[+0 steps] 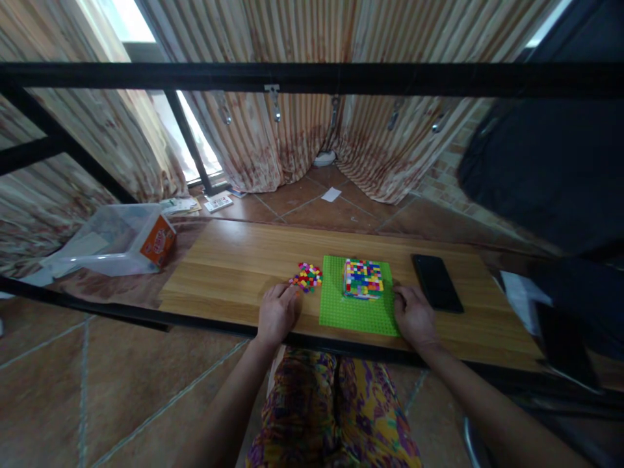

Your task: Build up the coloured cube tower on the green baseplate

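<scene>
A bright green baseplate (336,312) lies on the wooden board in front of me. On it stands a low block built from many small toy bricks (363,279) in mixed colours. Left of the plate is a small pile of loose bricks (307,277). My left hand (277,313) rests at the pile's near left side, its fingers closed together at the edge of the bricks; whatever is in them is too small to make out. At the plate's right edge is my right hand (414,316), fingers curled in, their tips partly hidden.
A black phone (437,283) lies right of my right hand. The wooden board (234,260) has a dark front rail. A clear plastic box (121,240) with an orange label stands to the left. A black bar (312,79) crosses ahead, before striped curtains (302,39).
</scene>
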Tool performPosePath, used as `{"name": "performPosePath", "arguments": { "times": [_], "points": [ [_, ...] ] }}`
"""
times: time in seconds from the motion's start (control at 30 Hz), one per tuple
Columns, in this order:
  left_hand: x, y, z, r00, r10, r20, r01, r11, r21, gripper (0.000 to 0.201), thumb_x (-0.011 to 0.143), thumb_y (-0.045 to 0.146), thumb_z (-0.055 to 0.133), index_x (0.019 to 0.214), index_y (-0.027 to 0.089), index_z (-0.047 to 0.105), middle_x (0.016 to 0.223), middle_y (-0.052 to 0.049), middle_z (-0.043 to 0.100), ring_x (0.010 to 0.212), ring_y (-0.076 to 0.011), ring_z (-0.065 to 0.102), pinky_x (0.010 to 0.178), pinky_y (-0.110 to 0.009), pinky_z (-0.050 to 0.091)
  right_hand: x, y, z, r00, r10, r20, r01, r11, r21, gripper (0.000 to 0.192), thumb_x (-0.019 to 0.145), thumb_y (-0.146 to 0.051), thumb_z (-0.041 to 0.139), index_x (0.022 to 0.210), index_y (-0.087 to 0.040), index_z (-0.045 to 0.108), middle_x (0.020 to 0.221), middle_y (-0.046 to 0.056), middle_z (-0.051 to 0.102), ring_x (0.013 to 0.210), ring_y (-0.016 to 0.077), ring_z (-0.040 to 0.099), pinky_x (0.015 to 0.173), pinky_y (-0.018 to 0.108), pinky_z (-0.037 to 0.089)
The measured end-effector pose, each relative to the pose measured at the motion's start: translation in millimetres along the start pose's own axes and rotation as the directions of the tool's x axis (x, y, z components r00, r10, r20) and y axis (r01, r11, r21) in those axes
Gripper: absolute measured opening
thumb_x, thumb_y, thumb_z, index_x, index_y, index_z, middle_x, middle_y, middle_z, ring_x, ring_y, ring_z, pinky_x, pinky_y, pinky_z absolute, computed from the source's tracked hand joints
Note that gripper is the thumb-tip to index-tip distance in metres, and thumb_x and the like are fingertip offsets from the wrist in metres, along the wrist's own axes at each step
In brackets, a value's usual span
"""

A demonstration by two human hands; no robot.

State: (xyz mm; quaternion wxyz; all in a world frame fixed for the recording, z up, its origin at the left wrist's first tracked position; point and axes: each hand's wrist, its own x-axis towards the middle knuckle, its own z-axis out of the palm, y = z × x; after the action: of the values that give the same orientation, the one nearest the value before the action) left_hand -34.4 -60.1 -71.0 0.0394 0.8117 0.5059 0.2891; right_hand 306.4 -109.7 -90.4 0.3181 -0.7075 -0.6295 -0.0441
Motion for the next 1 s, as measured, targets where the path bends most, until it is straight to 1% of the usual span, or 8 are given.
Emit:
{"name": "performPosePath", "arguments": {
  "times": [0.1,0.27,0.4,0.5,0.6,0.67,0.8,1.0],
  "points": [
    [-0.8,-2.7,2.2,0.999,-0.029,-0.019,0.028,0.997,-0.066,0.024,0.095,0.022,0.050,0.114,0.021,0.065,0.109,-0.009,0.069,0.099,-0.0230,0.063,0.088,-0.038,0.051,-0.4,0.6,-0.1,1.000,-0.002,0.000,0.002,1.000,0.004,0.024,0.089,-0.024,0.042,0.094,-0.020,0.065,0.093,0.009,0.065,0.089,0.0229,0.061,0.085,0.037,0.050],
    [-1.5,-1.9,-0.6,0.998,-0.056,0.006,0.056,0.992,-0.115,0.036,0.090,0.018,0.052,0.125,0.019,0.058,0.110,-0.010,0.068,0.100,-0.0242,0.063,0.089,-0.040,0.051,-0.4,0.9,0.2,1.000,-0.014,-0.012,0.014,1.000,-0.009,0.024,0.089,-0.024,0.042,0.095,-0.020,0.065,0.093,0.009,0.065,0.089,0.0232,0.061,0.086,0.037,0.050],
    [-1.5,-0.2,-4.9,0.997,-0.071,0.016,0.073,0.984,-0.162,0.041,0.085,0.013,0.052,0.126,0.018,0.056,0.110,-0.010,0.068,0.100,-0.0241,0.063,0.090,-0.040,0.051,0.2,1.3,0.9,1.000,-0.016,-0.008,0.016,1.000,-0.013,0.023,0.089,-0.024,0.042,0.093,-0.020,0.065,0.091,0.009,0.064,0.088,0.0232,0.061,0.084,0.037,0.050],
    [2.8,1.5,-6.7,0.993,-0.114,0.003,0.112,0.972,-0.208,0.042,0.083,0.013,0.053,0.125,0.019,0.056,0.109,-0.009,0.067,0.100,-0.0235,0.062,0.092,-0.039,0.051,0.4,1.2,1.1,1.000,-0.018,-0.016,0.018,1.000,-0.006,0.022,0.088,-0.023,0.042,0.093,-0.020,0.064,0.091,0.008,0.064,0.088,0.0230,0.061,0.084,0.037,0.050],
    [12.7,5.0,-4.5,0.991,-0.132,-0.011,0.128,0.975,-0.181,0.040,0.086,0.021,0.055,0.126,0.020,0.057,0.113,-0.011,0.064,0.105,-0.0250,0.059,0.095,-0.041,0.049,0.2,0.3,0.7,1.000,-0.014,-0.013,0.014,1.000,-0.004,0.022,0.088,-0.022,0.042,0.093,-0.020,0.064,0.092,0.008,0.064,0.088,0.0226,0.061,0.084,0.036,0.051],
    [19.9,7.6,-0.8,0.995,-0.097,-0.001,0.096,0.987,-0.128,0.038,0.089,0.027,0.056,0.125,0.020,0.059,0.118,-0.012,0.063,0.107,-0.0267,0.057,0.096,-0.043,0.048,0.2,-0.5,0.4,1.000,-0.012,-0.009,0.012,1.000,-0.010,0.023,0.089,-0.022,0.042,0.093,-0.020,0.064,0.091,0.008,0.064,0.087,0.0224,0.061,0.084,0.036,0.051],
    [26.8,8.7,7.4,1.000,-0.024,0.013,0.025,0.996,-0.081,0.027,0.090,0.027,0.056,0.114,0.019,0.064,0.119,-0.011,0.064,0.106,-0.0269,0.057,0.096,-0.045,0.047,0.4,-0.7,0.5,1.000,-0.017,-0.008,0.017,1.000,-0.017,0.023,0.089,-0.022,0.042,0.094,-0.020,0.064,0.092,0.008,0.065,0.088,0.0225,0.062,0.084,0.036,0.051],
    [20.5,3.1,11.2,0.992,-0.098,-0.076,0.083,0.980,-0.181,0.006,0.086,0.019,0.058,0.084,0.020,0.064,0.098,-0.008,0.067,0.093,-0.0228,0.060,0.086,-0.038,0.050,0.4,0.8,0.1,1.000,-0.006,0.010,0.007,1.000,-0.018,0.024,0.089,-0.023,0.041,0.095,-0.019,0.064,0.092,0.009,0.065,0.086,0.0228,0.061,0.081,0.036,0.051]
  ]
}}
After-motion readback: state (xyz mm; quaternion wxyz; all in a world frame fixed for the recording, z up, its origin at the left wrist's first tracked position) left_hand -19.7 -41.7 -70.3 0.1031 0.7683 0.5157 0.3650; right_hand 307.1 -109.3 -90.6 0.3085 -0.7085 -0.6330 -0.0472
